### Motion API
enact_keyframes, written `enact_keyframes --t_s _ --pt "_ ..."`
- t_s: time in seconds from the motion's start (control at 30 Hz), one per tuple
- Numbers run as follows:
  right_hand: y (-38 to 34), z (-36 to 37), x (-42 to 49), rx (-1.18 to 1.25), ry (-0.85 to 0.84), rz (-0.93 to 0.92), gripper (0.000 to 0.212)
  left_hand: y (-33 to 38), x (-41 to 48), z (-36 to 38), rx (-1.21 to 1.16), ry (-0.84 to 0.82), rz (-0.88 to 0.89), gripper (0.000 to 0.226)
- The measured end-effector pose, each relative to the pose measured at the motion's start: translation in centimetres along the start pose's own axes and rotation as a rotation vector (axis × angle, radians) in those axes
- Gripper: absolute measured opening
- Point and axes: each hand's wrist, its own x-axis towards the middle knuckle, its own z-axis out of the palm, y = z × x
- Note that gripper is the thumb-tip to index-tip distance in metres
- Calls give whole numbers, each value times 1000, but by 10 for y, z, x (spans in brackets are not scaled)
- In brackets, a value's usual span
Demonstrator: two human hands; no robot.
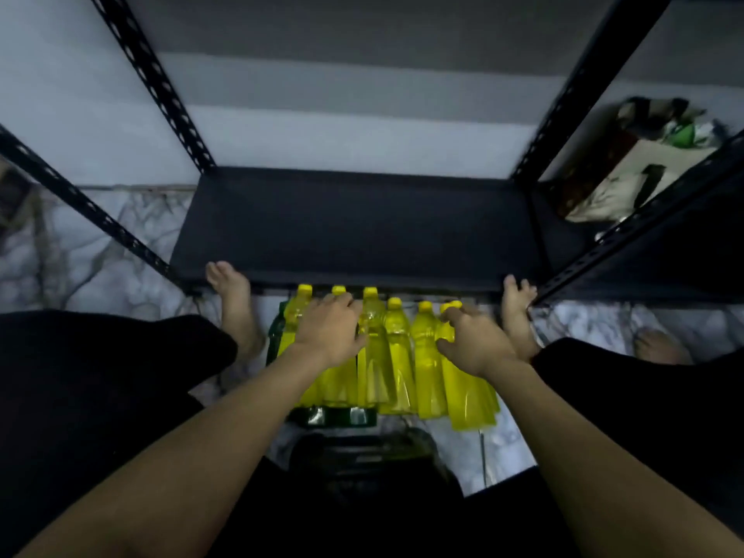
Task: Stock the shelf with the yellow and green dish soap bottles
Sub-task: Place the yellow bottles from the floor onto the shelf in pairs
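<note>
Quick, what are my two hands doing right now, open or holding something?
Left hand: curled over the second bottle from the left.
Right hand: curled round the rightmost bottle at its neck.

Yellow bottles: translucent, glossy plastic with opaque caps. Green bottles under them: dark and shiny. The shelf is matt dark board on perforated metal uprights. Beside the shelf, the floor looks like polished, veined marble.
</note>
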Motion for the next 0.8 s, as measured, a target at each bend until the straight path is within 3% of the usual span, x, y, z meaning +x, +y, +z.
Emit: enact_keyframes --t_s 0.13,0.27,0.53,0.8 --pt "26 47 7 -38 -105 63 51 4 2 56 -97 -134 -55 59" --pt "48 80 15 -71 -123 164 68 14 6 94 -159 -181 -101 73" --pt "75 117 35 269 -159 478 114 46 22 124 -338 -162 -184 96" --pt "67 142 49 424 -112 504 123 61 44 142 -380 -135 -377 111"
